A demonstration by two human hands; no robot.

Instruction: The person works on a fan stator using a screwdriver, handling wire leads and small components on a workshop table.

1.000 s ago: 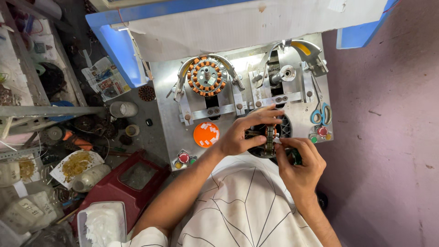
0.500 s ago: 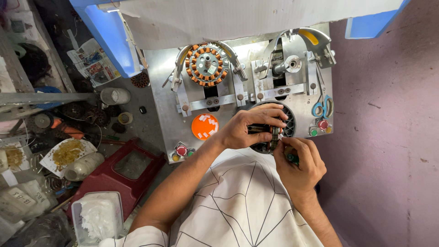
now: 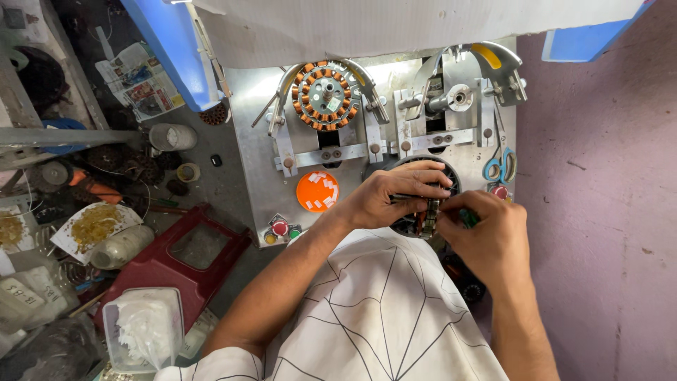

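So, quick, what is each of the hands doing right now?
Left hand: closed over a dark round stator, fingers pressing its top.
Right hand: closed around a small green-handled tool at the stator's edge.

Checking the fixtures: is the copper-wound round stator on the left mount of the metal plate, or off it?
On it. The copper-wound stator sits centred on the left mount of the metal plate, between two curved arms.

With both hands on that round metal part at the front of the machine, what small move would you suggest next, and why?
Probably keep the left hand steadying the round part while the right hand works the green-handled tool a little further into it. Both hands already meet at its near edge, and the tool's tip is hidden there.
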